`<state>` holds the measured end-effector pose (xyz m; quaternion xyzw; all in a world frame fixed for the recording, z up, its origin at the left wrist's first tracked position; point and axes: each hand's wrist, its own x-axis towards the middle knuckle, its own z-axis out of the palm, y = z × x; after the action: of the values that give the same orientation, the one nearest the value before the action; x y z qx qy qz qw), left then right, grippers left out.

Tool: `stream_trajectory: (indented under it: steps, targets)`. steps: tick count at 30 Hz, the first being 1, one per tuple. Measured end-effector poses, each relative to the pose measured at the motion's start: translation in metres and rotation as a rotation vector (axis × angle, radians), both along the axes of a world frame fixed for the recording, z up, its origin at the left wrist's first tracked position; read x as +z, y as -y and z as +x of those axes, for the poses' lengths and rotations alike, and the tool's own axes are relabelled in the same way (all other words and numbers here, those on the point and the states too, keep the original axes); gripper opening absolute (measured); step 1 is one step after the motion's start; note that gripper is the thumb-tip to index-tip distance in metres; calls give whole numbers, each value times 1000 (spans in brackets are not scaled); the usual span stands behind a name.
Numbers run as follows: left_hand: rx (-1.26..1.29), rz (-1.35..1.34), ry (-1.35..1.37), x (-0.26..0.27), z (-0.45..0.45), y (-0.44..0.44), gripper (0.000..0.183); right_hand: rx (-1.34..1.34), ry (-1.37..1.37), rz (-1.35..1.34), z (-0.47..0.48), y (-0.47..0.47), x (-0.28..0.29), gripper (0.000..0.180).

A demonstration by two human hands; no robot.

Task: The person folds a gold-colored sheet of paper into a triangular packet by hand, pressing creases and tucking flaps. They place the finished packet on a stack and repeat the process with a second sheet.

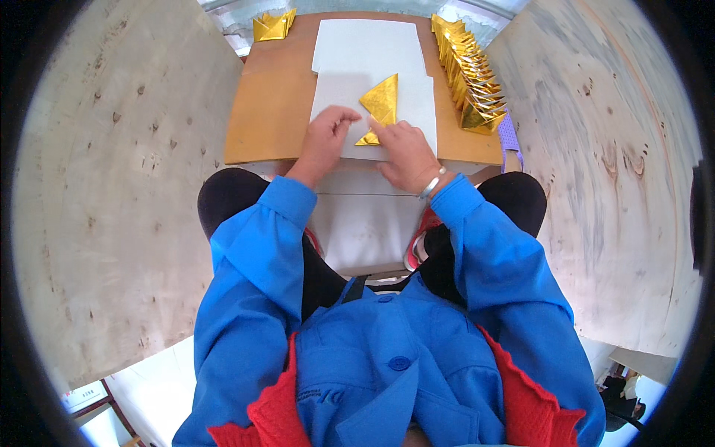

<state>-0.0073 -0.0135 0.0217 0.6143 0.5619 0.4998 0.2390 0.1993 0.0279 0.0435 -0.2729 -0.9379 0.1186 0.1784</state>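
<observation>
A folded piece of gold foil paper (pixel 384 100) lies on a white sheet (pixel 410 106) in front of me, with a pointed upper part and a small triangular corner at the bottom. My right hand (pixel 406 150) rests over its lower part, index finger extended onto the foil, and hides some of the folds. Just to the left is my left hand (pixel 330 137), fingers bent and thumb near the index finger, apart from the foil. Nothing shows in its grasp.
A long row of nested folded gold foil pieces (pixel 469 75) stands along the right side of the brown tabletop (pixel 268 112). A smaller gold foil stack (pixel 273 26) sits at the far left corner. Another white sheet (pixel 368 44) lies behind. Wooden panels (pixel 128 167) flank both sides.
</observation>
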Motion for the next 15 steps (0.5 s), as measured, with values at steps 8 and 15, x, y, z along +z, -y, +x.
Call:
stream_trajectory:
  steps: [8, 15]
  targets:
    - [-148, 145, -607, -6, 21, 29, 33, -17, -280, -472, 8, -41, -24, 60]
    - [-148, 103, -653, -7, 22, 32, 34, -91, -415, -1056, 10, -65, -17, 59]
